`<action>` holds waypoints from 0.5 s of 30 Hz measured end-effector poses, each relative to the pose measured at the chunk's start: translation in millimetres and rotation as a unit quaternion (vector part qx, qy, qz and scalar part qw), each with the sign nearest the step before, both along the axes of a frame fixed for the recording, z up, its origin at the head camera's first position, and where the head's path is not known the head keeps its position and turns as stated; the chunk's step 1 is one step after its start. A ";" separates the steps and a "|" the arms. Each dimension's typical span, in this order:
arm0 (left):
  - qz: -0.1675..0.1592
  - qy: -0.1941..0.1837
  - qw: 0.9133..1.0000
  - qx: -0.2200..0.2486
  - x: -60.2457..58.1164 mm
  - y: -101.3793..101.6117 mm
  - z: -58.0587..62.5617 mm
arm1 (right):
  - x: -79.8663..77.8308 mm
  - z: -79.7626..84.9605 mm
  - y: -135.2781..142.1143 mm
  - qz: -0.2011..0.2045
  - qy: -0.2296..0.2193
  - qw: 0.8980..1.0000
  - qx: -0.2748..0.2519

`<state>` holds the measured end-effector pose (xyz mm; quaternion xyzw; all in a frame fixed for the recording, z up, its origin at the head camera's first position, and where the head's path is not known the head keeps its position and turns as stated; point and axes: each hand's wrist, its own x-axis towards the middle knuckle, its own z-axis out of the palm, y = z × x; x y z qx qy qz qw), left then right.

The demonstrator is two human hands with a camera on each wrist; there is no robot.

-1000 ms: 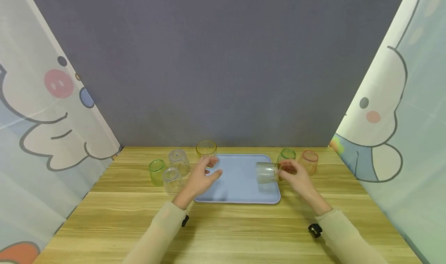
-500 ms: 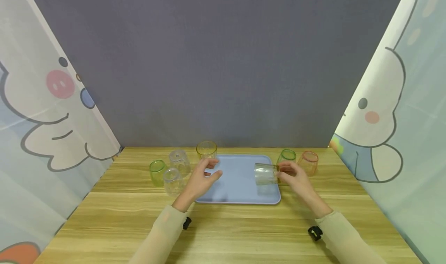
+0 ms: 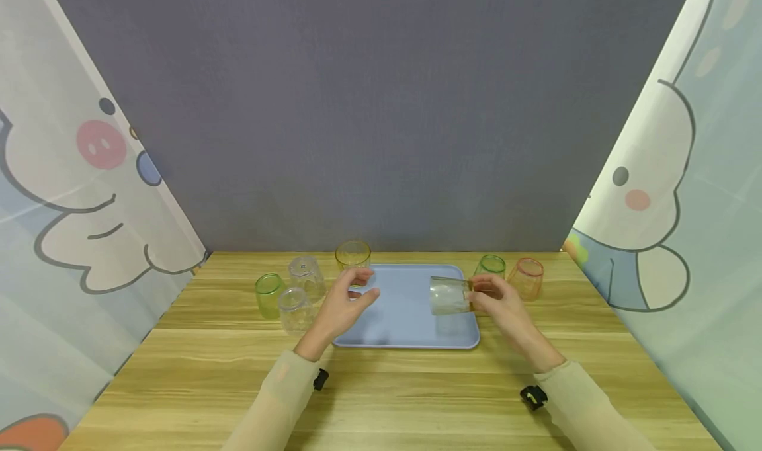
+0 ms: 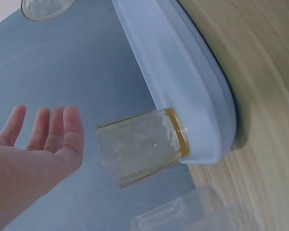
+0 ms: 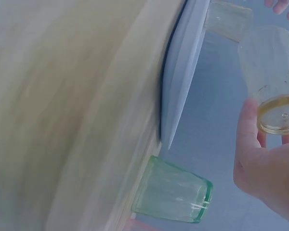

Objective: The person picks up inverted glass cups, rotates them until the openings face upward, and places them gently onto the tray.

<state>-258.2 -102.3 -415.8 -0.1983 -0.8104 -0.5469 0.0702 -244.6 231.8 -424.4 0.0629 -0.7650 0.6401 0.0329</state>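
Observation:
In the head view my right hand (image 3: 506, 310) holds a pale yellow glass tumbler (image 3: 448, 297) sideways above the right part of a light blue tray (image 3: 405, 322). Its mouth points left, and my fingers pinch the thick amber base (image 5: 279, 103). Over the tray's left side hovers my left hand (image 3: 342, 309), fingers spread apart and nothing in them. Beyond it another yellow tumbler (image 3: 352, 255) stands at the tray's back left corner. The left wrist view shows that tumbler (image 4: 139, 147) with its amber base on the tray, apart from the left hand (image 4: 43, 154).
Left of the tray are a green glass (image 3: 269, 297) and two clear glasses, one nearer (image 3: 295, 311) and one farther (image 3: 306, 278). On the right, a green glass (image 3: 491, 264) and an orange-pink glass (image 3: 526, 280) stand behind my right hand. A grey panel (image 3: 381, 120) closes off the back.
My right hand has shifted slightly left with the held tumbler, farther over the tray. The left hand stays almost where it was.

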 end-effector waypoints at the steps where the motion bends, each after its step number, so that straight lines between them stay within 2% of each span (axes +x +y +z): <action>1: 0.000 -0.002 1.000 0.001 0.5 0.3 0.6 | 0.3 0.2 -0.6 0.001 -0.002 1.000 -0.003; 9: 0.004 -0.009 1.000 0.005 1.8 4.1 2.4 | 1.4 1.7 -7.2 -0.001 -0.008 1.000 -0.021; 15: -0.005 -0.012 1.000 0.013 5.0 3.2 4.6 | 3.3 6.0 -12.5 0.002 -0.010 1.000 -0.024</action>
